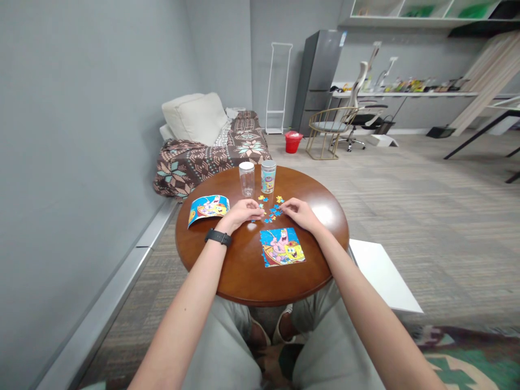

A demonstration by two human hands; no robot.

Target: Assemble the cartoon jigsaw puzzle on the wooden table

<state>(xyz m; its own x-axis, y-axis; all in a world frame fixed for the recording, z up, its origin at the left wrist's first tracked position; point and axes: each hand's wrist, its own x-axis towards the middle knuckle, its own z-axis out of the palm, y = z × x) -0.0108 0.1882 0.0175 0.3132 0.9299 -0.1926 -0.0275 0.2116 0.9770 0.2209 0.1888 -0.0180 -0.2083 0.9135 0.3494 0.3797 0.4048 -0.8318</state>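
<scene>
Loose jigsaw puzzle pieces (pixel 273 212), blue and yellow, lie scattered between my hands on the round wooden table. My left hand (pixel 242 212), with a black watch at the wrist, has its fingers curled together at the left edge of the pieces. From the right, my right hand (pixel 301 213) has thumb and fingertips closed beside blue pieces. Whether either hand holds a piece is too small to make out. Nearer to me lies a joined cartoon puzzle (pixel 282 247), its left edge knobbly. A curved picture sheet (pixel 208 208) with the same scene stands left of my left hand.
Behind the pieces stand a clear jar (pixel 247 180) with a white lid and a printed tin (pixel 268 177). The wooden table's (pixel 244 276) rounded edge is close to my knees. A covered couch (pixel 203 157) and a red bin (pixel 292 142) are beyond.
</scene>
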